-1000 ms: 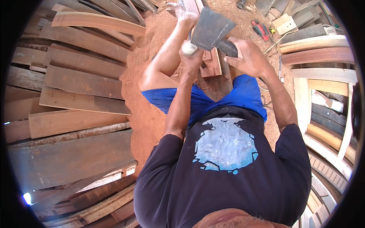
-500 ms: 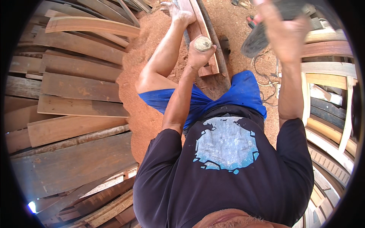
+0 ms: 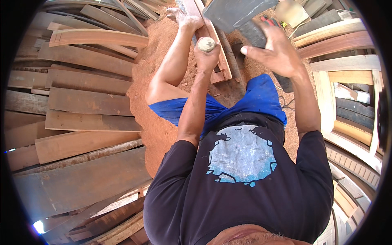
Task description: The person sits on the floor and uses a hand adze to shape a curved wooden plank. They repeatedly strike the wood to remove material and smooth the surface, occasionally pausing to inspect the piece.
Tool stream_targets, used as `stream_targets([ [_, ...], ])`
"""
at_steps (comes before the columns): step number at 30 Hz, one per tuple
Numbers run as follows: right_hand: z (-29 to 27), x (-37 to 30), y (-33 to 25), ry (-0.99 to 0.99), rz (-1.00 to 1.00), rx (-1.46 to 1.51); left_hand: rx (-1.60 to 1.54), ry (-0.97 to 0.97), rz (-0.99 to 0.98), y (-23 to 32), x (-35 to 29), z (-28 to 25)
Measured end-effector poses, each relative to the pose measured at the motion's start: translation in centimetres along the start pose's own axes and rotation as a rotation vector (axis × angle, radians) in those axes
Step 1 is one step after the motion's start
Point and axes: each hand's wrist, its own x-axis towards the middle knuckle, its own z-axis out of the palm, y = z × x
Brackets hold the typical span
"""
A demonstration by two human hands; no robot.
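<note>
My left hand (image 3: pixel 206 59) is closed around an upright chisel (image 3: pixel 206 44), seen end-on by its pale, battered round butt. The fist hides its blade. Beneath it lies a reddish-brown timber (image 3: pixel 222 61), with a dark recess close to its near end. My right hand (image 3: pixel 279 51) grips a dark grey, block-shaped mallet (image 3: pixel 237 15) by its short, thick handle, thumb pointing left and some fingers hidden behind. The mallet head hangs over the timber's far part, beyond the chisel and to its right. My bare left foot (image 3: pixel 190 19) rests against the timber's left side.
Reddish sawdust (image 3: pixel 153 139) covers the ground around my legs. Stacked boards (image 3: pixel 90 102) fill the left side, with a curved piece (image 3: pixel 98 36) on top. Wooden frames (image 3: pixel 347 65) crowd the right. A red-and-black tool (image 3: pixel 267 19) lies beyond my right hand.
My right hand has swung down and to the left with the mallet, bringing it over the timber. The left fist with the chisel has shifted slightly left.
</note>
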Motion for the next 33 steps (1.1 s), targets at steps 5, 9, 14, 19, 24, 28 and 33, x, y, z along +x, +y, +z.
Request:
stream_targets([
  [5,-3.4,-1.1,-1.5,0.121,0.132,0.091,-0.085,-0.004,-0.053,0.7,-0.3,-0.7],
  [9,-2.9,-0.2,-5.3,0.463,-0.082,-0.017,-0.057,-0.115,0.02,1.3,-1.2,0.0],
  [14,-2.8,0.5,-4.9,0.414,-0.114,-0.003,-0.061,-0.144,-0.008,1.1,-1.0,0.4],
  [19,2.3,2.1,1.6,-0.178,0.175,-0.576,0.015,-0.158,0.066,2.7,-1.6,1.2],
  [24,2.9,1.4,3.0,-0.179,0.015,-0.332,-0.081,0.174,0.022,1.4,-0.3,0.7],
  [28,1.8,1.0,-0.1,-0.121,0.018,-0.108,-0.05,0.112,-0.058,0.2,0.4,-2.1],
  [33,1.2,1.9,-4.0,0.339,-0.176,-0.135,0.004,-0.099,0.015,0.5,-0.5,-3.2],
])
